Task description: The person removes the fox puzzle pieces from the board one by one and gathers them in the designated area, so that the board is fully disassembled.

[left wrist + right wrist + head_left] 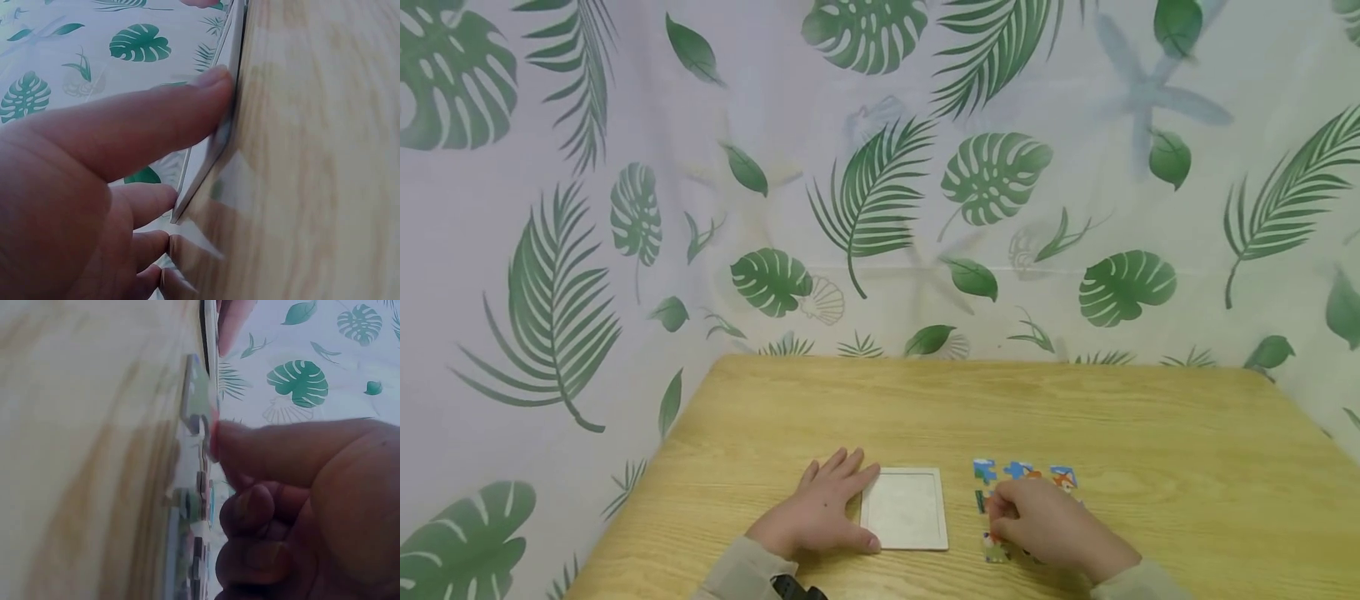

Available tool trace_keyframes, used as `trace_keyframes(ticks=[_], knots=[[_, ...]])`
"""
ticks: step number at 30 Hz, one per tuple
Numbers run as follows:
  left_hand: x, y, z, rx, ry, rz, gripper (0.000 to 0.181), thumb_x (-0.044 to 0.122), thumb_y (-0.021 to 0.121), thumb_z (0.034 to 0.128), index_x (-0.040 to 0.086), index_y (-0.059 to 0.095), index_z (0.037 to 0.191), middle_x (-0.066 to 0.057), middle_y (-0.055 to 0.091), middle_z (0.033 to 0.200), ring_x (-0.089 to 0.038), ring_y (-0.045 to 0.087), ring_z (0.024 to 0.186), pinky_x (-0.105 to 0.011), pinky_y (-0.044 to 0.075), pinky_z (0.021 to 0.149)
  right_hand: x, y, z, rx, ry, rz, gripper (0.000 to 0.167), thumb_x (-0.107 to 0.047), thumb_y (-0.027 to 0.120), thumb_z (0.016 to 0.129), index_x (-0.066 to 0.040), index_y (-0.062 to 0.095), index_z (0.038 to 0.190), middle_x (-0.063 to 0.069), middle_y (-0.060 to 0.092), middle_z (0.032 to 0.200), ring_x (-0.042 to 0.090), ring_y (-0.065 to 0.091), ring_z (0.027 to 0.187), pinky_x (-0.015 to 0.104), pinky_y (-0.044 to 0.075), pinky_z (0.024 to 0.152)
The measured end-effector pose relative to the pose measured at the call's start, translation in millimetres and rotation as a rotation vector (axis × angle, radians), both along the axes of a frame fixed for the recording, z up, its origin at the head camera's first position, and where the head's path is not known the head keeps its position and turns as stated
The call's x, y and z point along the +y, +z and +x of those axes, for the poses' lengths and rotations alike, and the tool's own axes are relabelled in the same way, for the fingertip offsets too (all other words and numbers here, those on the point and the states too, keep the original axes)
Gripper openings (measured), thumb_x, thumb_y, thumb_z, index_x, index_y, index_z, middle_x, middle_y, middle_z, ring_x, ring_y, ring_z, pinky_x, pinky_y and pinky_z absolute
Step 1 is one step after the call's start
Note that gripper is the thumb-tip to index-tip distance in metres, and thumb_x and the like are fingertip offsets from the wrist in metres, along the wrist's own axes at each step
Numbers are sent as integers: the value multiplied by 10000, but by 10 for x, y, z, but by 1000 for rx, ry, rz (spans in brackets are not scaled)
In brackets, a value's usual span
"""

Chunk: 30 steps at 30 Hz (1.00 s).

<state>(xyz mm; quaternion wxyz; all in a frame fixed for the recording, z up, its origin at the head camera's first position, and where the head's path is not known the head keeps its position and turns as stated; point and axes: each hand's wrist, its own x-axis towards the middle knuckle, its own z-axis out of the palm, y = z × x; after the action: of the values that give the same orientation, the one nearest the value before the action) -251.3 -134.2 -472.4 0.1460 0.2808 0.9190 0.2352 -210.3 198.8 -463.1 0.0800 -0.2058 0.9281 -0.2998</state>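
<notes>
A square white puzzle frame [904, 510] lies flat on the wooden table. My left hand [826, 504] is spread at its left side, with the thumb by the near left corner and the index finger by the far left corner. In the left wrist view the thumb touches the edge of the frame [199, 156]. To the right lie several colourful jigsaw pieces [1063, 477]. My right hand [1037, 518] is over them and hides some. Its thumb and fingers pinch a jigsaw piece [199, 394] at the near left of the group, which looks slightly raised in the right wrist view.
The wood-grain table [820, 408] reaches back to a white curtain [880, 208] printed with green leaves. A strip of bare table lies between the frame and the pieces. A dark band [797, 587] is on the left wrist.
</notes>
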Motion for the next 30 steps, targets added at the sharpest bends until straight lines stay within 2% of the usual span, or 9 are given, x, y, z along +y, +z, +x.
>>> trace_keyframes(ticks=[5,12,21,26,30], knots=[[8,14,0,4,-6,0,1009,576,783,796,147,345,1597,-157,163,1667,-366,64,1536,-654,12,1167,-1,26,50,13,-28,24,181,-161,718,930,-206,600,802,-130,557,697,56,474,603,253,395,530],[-33,25,38,10,8,-19,1025,588,796,774,145,363,1590,-160,187,1662,-368,92,1533,-663,31,1163,-47,0,67,46,3,45,200,-193,750,916,-226,596,792,-169,557,721,30,484,650,262,419,607],[-52,19,46,-14,-1,9,1024,591,788,785,141,350,1594,-168,176,1661,-373,80,1533,-673,25,1158,-49,3,68,57,-2,81,219,-180,750,913,-258,594,781,-171,545,698,40,479,631,266,410,578],[-77,14,21,-9,-7,16,1032,589,787,783,137,342,1597,-174,173,1661,-377,73,1533,-672,17,1158,-20,17,26,28,13,52,160,-216,705,956,-251,617,827,-156,553,698,40,487,612,262,416,564],[-87,11,-1,-10,-12,31,1028,576,791,784,140,339,1599,-178,173,1659,-378,73,1533,-672,14,1158,88,126,-19,-29,-18,-2,118,-280,649,1001,-218,651,901,-90,579,707,94,504,584,285,428,538]])
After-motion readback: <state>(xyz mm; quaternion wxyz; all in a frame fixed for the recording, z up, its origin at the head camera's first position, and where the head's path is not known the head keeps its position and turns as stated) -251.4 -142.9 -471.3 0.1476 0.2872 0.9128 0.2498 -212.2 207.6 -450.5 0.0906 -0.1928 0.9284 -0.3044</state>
